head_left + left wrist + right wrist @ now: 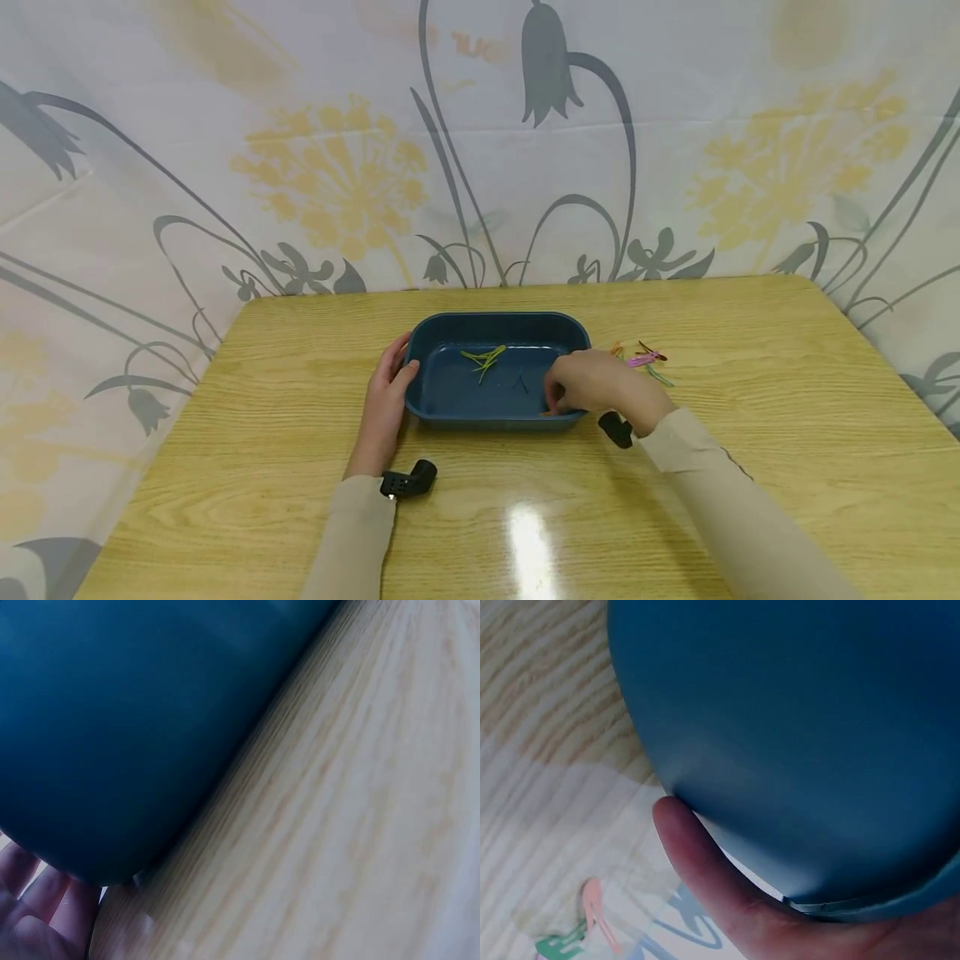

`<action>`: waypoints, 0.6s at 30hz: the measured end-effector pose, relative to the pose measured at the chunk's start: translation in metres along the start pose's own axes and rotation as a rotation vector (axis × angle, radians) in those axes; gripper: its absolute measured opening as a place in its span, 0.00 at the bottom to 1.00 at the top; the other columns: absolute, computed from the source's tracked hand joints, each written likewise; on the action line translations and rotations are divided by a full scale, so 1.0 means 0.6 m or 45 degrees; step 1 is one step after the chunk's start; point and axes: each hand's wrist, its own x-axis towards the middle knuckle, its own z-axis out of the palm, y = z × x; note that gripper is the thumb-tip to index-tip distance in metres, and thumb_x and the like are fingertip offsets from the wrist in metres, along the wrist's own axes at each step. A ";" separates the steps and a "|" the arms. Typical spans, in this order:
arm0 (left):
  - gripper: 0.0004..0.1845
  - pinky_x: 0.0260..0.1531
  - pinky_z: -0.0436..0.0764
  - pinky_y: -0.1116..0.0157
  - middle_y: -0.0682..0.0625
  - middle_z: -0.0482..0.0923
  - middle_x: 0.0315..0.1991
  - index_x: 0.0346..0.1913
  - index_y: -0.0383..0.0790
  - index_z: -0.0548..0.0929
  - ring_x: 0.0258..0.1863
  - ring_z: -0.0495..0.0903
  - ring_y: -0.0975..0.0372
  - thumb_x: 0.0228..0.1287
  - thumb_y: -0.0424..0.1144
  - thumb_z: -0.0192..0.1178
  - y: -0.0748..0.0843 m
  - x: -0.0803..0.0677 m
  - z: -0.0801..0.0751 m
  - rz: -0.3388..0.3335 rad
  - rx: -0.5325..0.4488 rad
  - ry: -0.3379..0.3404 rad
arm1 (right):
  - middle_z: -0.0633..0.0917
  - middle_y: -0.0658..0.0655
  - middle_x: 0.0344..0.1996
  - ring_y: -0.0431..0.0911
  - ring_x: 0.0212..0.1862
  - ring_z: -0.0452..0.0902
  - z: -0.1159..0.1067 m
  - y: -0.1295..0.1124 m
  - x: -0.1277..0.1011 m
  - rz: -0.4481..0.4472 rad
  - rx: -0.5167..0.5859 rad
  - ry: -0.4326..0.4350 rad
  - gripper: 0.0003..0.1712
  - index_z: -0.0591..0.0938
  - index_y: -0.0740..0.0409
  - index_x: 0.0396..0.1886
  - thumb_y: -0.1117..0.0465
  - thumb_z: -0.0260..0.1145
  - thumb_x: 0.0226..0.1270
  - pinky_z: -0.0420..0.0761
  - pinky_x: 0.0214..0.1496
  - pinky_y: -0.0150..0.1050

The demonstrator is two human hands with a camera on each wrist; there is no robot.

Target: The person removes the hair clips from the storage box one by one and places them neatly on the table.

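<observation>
A dark blue rectangular tray point(472, 406) rests on the wooden table. My left hand point(390, 379) grips its left end, thumb over the rim and fingers around the outside wall. In the left wrist view, fingers point(56, 900) lie against the tray's underside curve. My right hand point(585, 382) reaches over the right end, its curled fingertips low inside the tray at an orange hair clip point(551, 413), partly hidden. Several yellow-green hair clips point(487, 359) and a dark blue one point(522, 382) lie in the tray. In the right wrist view, one digit point(697, 847) runs along the outer wall.
Right of the tray lies a loose group of hair clips, among them a pink one point(641, 360) and a green one point(660, 377). A salmon clip point(594, 904) shows in the right wrist view. A flowered cloth point(480, 167) hangs behind the table point(300, 417).
</observation>
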 end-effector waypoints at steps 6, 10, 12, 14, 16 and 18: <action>0.24 0.65 0.59 0.59 0.53 0.62 0.66 0.67 0.52 0.63 0.66 0.59 0.63 0.69 0.41 0.49 -0.001 0.001 0.000 -0.001 -0.001 -0.001 | 0.77 0.40 0.21 0.38 0.24 0.69 0.005 0.003 0.001 0.005 0.039 0.038 0.12 0.80 0.40 0.20 0.60 0.63 0.61 0.70 0.28 0.34; 0.24 0.65 0.58 0.59 0.54 0.62 0.66 0.66 0.54 0.64 0.66 0.59 0.64 0.69 0.41 0.49 -0.001 0.001 0.000 -0.001 -0.002 -0.005 | 0.77 0.40 0.22 0.39 0.23 0.68 0.006 0.004 0.001 0.004 0.082 0.064 0.10 0.80 0.42 0.22 0.60 0.62 0.61 0.68 0.27 0.34; 0.23 0.65 0.58 0.59 0.54 0.61 0.66 0.66 0.55 0.64 0.66 0.59 0.64 0.69 0.41 0.49 -0.001 0.000 0.000 0.001 0.000 -0.009 | 0.77 0.41 0.22 0.39 0.23 0.68 0.007 0.005 0.001 0.006 0.108 0.077 0.09 0.79 0.43 0.23 0.60 0.62 0.61 0.68 0.26 0.34; 0.23 0.66 0.58 0.59 0.54 0.61 0.66 0.66 0.56 0.64 0.66 0.59 0.64 0.69 0.41 0.49 -0.001 0.000 0.000 0.006 0.002 -0.012 | 0.77 0.42 0.21 0.39 0.22 0.68 0.009 0.006 0.001 0.004 0.133 0.089 0.09 0.79 0.44 0.23 0.61 0.61 0.61 0.68 0.26 0.34; 0.23 0.66 0.58 0.59 0.54 0.61 0.66 0.66 0.56 0.64 0.66 0.58 0.64 0.69 0.41 0.49 -0.001 -0.001 0.000 0.006 0.007 -0.012 | 0.77 0.42 0.21 0.40 0.22 0.68 0.011 0.007 0.001 0.005 0.158 0.105 0.09 0.79 0.44 0.23 0.61 0.61 0.61 0.68 0.26 0.34; 0.23 0.66 0.57 0.59 0.54 0.61 0.66 0.66 0.56 0.64 0.66 0.58 0.64 0.69 0.41 0.49 -0.001 -0.001 -0.001 0.007 0.012 -0.012 | 0.77 0.42 0.22 0.39 0.23 0.68 0.014 0.008 0.001 0.002 0.180 0.129 0.09 0.79 0.44 0.24 0.61 0.60 0.62 0.68 0.28 0.34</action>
